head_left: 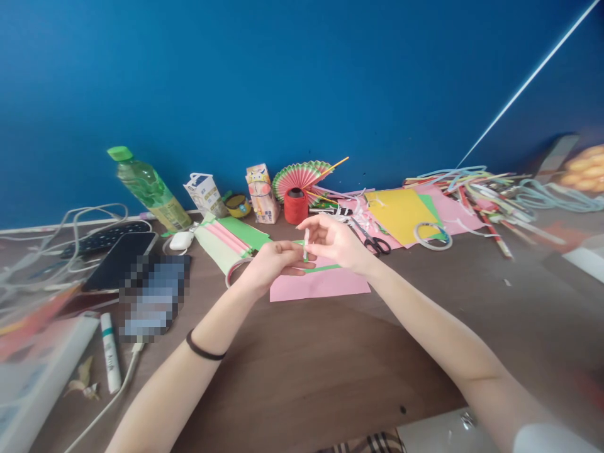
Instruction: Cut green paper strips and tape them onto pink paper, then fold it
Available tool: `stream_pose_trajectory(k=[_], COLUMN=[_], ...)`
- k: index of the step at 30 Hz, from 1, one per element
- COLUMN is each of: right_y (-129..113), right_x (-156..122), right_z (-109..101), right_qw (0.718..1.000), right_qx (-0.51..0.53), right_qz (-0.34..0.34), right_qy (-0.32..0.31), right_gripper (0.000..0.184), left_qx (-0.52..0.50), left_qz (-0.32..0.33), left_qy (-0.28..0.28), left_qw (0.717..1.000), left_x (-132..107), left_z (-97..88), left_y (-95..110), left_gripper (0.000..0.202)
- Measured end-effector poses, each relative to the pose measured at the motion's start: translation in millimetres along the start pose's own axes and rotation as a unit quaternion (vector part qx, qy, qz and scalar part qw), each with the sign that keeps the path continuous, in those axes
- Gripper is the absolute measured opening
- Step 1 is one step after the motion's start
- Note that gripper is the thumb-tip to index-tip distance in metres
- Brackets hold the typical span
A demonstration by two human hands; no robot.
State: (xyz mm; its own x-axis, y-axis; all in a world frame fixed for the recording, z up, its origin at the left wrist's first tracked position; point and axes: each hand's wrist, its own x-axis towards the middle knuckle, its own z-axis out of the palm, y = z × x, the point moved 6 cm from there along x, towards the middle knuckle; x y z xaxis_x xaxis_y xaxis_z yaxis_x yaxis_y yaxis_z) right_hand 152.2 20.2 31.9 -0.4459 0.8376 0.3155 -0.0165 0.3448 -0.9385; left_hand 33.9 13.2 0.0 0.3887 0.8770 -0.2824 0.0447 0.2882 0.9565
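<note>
Above a pink paper sheet (pixel 321 287), my two hands meet at a small white-and-green strip (pixel 306 245), probably paper or tape. My right hand (pixel 330 242) pinches it between thumb and fingers, the other fingers curled. From the other side my left hand (pixel 278 261), with a dark band on its wrist, has its fingertips closed at the same strip; its exact grip is partly hidden. A green paper edge (pixel 325 268) lies across the pink sheet below the hands. A roll of tape (pixel 234 272) stands on its edge beside my left wrist, partly covered by it.
Scissors (pixel 372 242) lie right of the hands, near yellow paper (pixel 399 214) and a tape roll (pixel 433 236). Behind stand a red thread spool (pixel 296 206), a folded paper fan (pixel 299 179) and cartons. A green bottle (pixel 150 189), phone (pixel 158 296) and marker (pixel 110 353) occupy the left.
</note>
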Motion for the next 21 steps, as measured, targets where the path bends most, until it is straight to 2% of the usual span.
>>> stream_pose_trajectory(k=[21], right_y=[-1.1], right_x=[-0.6], right_z=[-0.6], right_qw=[0.999], right_qx=[-0.038], right_qz=[-0.005], right_qy=[0.006], right_gripper=[0.028], left_qx=[-0.003], left_qz=[-0.001], left_qy=[0.007], left_qw=[1.0], left_x=[-0.9], left_z=[0.6], left_y=[0.4], left_gripper=[0.012])
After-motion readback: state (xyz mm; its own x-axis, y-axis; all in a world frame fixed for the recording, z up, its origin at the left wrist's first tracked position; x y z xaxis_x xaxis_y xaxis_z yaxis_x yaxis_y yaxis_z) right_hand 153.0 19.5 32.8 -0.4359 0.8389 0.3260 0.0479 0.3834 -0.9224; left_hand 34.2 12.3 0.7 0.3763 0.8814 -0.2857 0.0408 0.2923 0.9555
